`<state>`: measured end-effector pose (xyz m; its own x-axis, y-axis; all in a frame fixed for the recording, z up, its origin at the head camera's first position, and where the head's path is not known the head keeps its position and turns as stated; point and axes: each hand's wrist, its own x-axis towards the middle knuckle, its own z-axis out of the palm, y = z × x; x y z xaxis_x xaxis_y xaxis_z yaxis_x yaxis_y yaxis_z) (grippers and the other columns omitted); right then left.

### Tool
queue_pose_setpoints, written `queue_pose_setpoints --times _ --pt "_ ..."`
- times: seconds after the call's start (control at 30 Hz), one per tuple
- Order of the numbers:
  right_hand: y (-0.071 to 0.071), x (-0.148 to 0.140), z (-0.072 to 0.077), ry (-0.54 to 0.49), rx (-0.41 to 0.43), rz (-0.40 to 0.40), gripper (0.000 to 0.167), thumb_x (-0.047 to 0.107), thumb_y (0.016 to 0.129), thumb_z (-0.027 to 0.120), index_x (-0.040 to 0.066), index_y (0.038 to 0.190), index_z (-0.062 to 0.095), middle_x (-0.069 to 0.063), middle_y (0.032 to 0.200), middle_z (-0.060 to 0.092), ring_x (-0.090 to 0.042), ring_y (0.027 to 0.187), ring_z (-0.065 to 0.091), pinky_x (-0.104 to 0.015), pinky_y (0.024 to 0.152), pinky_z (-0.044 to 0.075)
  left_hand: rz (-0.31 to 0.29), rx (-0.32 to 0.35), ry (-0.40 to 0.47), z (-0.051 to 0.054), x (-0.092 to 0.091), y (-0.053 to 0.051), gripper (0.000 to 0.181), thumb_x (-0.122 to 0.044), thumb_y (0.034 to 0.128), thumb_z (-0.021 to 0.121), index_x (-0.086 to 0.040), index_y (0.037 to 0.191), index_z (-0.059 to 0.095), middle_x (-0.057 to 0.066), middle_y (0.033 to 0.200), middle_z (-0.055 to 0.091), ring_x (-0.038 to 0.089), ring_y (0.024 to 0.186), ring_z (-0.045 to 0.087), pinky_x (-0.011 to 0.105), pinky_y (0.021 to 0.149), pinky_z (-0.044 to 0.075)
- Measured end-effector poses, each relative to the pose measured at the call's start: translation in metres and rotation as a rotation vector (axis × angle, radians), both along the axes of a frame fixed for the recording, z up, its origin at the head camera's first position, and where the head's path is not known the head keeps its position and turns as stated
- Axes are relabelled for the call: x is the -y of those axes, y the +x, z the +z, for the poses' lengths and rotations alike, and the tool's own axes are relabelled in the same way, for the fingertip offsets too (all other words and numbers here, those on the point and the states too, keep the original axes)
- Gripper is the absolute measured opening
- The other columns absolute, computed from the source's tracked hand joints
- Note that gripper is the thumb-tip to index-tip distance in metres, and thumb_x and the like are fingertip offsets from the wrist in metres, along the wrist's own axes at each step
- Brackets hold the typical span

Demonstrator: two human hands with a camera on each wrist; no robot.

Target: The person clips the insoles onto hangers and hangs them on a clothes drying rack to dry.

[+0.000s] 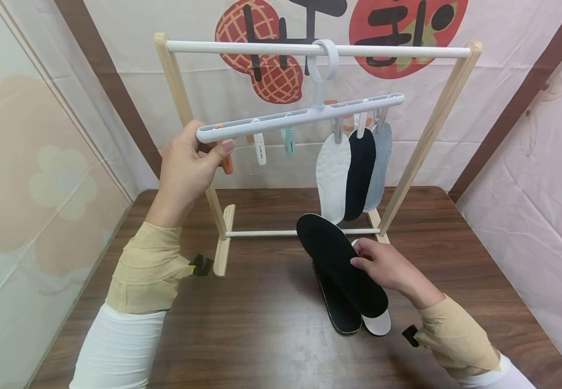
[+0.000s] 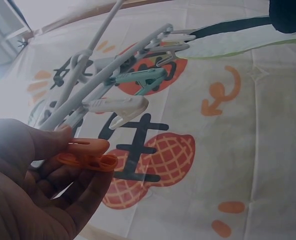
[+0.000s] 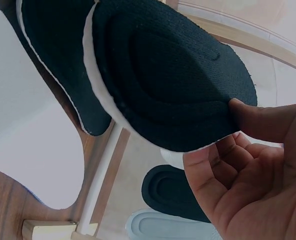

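Observation:
My left hand (image 1: 184, 167) is at the left end of a white clip hanger (image 1: 281, 123), pinching an orange clothes peg (image 2: 90, 146) between thumb and fingers. Bare on the same bar hang a white peg (image 1: 260, 148) and a teal peg (image 1: 288, 142). Three insoles dangle from pegs on the right half: white (image 1: 332, 175), black (image 1: 359, 175) and pale blue (image 1: 380, 165). Lower down, my right hand (image 1: 385, 265) pinches a black insole (image 1: 336, 256) by its edge. Partly covered beneath it, another black insole (image 1: 332, 302) and a white insole (image 1: 379, 325) lie on the table.
The hanger's ring hook (image 1: 329, 60) loops over the white top rod (image 1: 397, 52) of a wooden rack (image 1: 419, 140). The rack stands on a dark wood table (image 1: 242, 324). A printed cloth (image 1: 135, 32) hangs behind it, with walls of fabric on both sides.

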<state>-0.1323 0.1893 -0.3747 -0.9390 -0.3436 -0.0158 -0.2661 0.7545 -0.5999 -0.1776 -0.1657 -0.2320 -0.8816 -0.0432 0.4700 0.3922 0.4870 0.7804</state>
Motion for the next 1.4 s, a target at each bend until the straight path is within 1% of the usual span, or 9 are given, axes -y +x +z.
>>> queue_pose_setpoints --times 0.23,0.4,0.5,0.73,0.87,1.0,1.23,1.4 --pt "-0.001 0.005 0.002 -0.010 -0.009 0.009 0.006 0.012 0.097 0.067 0.013 0.094 0.061 0.005 0.077 0.059 -0.015 0.073 0.051 -0.034 0.069 0.043 0.013 -0.021 -0.021 -0.001 0.000 -0.001 0.020 -0.023 0.0947 0.074 -0.013 0.094 0.057 -0.002 0.061 0.068 0.010 0.063 0.065 0.028 0.053 0.032" --pt "-0.003 0.011 0.006 -0.006 -0.023 0.021 0.007 0.013 0.097 0.067 0.013 0.094 0.061 0.005 0.075 0.056 -0.016 0.074 0.050 -0.034 0.070 0.042 0.023 -0.012 -0.029 0.000 0.000 0.000 0.020 -0.024 0.0948 0.073 -0.015 0.093 0.056 -0.002 0.062 0.068 0.010 0.062 0.064 0.029 0.054 0.032" --pt "-0.004 0.015 0.009 -0.006 -0.016 0.033 0.006 0.013 0.097 0.067 0.013 0.094 0.062 0.004 0.075 0.054 -0.016 0.073 0.050 -0.035 0.069 0.042 0.018 -0.011 -0.024 0.000 0.000 0.000 0.020 -0.023 0.0949 0.073 -0.014 0.092 0.056 -0.002 0.061 0.068 0.010 0.060 0.064 0.029 0.053 0.031" --pt "-0.006 0.023 0.013 -0.010 -0.024 0.059 0.005 0.012 0.097 0.066 0.012 0.095 0.062 0.004 0.075 0.057 -0.016 0.073 0.050 -0.035 0.070 0.043 0.002 -0.029 -0.016 -0.001 0.000 -0.001 0.021 -0.024 0.0946 0.074 -0.013 0.092 0.056 -0.002 0.061 0.067 0.010 0.061 0.065 0.028 0.054 0.032" --pt "-0.006 0.026 0.015 -0.004 -0.025 0.064 0.006 0.012 0.098 0.066 0.013 0.095 0.061 0.004 0.075 0.056 -0.016 0.072 0.050 -0.035 0.069 0.042 0.000 -0.033 -0.013 -0.001 0.000 -0.001 0.022 -0.024 0.0944 0.074 -0.013 0.092 0.055 -0.002 0.061 0.067 0.011 0.060 0.064 0.028 0.054 0.033" --pt "-0.006 0.029 0.016 -0.005 -0.030 0.071 0.007 0.012 0.097 0.066 0.012 0.095 0.060 0.004 0.073 0.054 -0.016 0.071 0.049 -0.034 0.068 0.042 0.005 -0.029 -0.019 -0.001 0.001 -0.001 0.022 -0.025 0.0946 0.074 -0.014 0.092 0.055 -0.002 0.061 0.067 0.011 0.059 0.064 0.028 0.054 0.032" --pt "-0.006 0.033 0.019 -0.010 -0.058 0.089 0.007 0.011 0.097 0.066 0.011 0.095 0.059 0.004 0.072 0.051 -0.015 0.069 0.047 -0.033 0.066 0.040 -0.003 -0.020 -0.016 -0.002 0.001 0.000 0.022 -0.026 0.0949 0.073 -0.013 0.092 0.055 0.001 0.062 0.068 0.011 0.060 0.065 0.028 0.052 0.031" --pt "-0.006 0.035 0.020 -0.016 -0.076 0.096 0.007 0.011 0.097 0.066 0.011 0.095 0.059 0.005 0.073 0.052 -0.014 0.069 0.047 -0.032 0.067 0.040 0.002 -0.009 -0.020 -0.002 0.001 0.001 0.023 -0.027 0.0948 0.073 -0.014 0.093 0.055 -0.001 0.062 0.068 0.011 0.060 0.065 0.028 0.053 0.031"
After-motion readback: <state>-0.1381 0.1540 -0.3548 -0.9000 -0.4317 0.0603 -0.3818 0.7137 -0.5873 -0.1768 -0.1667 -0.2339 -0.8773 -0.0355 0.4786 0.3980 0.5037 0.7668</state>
